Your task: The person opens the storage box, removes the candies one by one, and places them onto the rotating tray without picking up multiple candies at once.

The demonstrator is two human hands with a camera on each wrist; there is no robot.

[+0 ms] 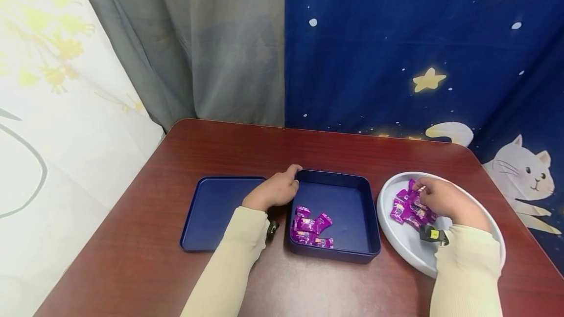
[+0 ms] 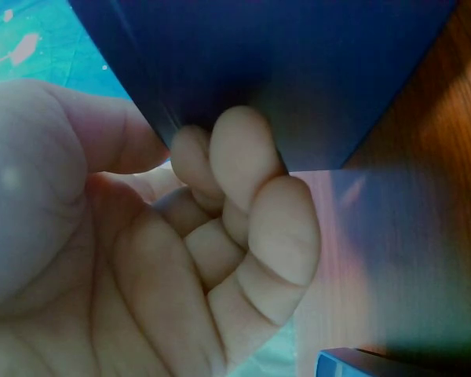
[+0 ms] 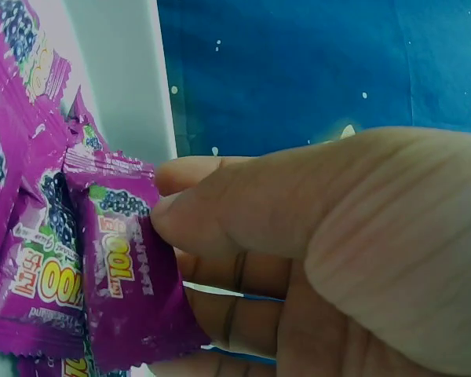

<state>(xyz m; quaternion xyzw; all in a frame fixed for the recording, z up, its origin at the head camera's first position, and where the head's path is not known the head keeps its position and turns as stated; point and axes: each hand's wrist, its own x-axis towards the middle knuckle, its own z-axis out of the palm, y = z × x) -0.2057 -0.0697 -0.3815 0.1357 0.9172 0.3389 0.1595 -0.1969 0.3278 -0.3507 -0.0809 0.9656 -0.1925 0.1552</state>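
A blue rectangular box (image 1: 352, 214) holds several purple wrapped candies (image 1: 307, 225) in its near left part. My left hand (image 1: 276, 189) is at the box's left wall, toward the far corner. In the left wrist view, the thumb lies along the edge of the box (image 2: 282, 71) and the curled fingers (image 2: 243, 153) touch its wall. My right hand (image 1: 445, 200) is over a white round plate (image 1: 420, 253) bearing a pile of the same candies. Close up, its thumb and forefinger pinch one purple grape candy (image 3: 125, 267) beside others (image 3: 43, 267).
A flat blue lid (image 1: 216, 209) lies left of the box, partly under my left arm. The reddish-brown table (image 1: 132, 219) runs back to a grey curtain (image 1: 238, 48) and a blue star-patterned curtain (image 1: 361, 53). A white patterned cloth (image 1: 66, 126) hangs at the left.
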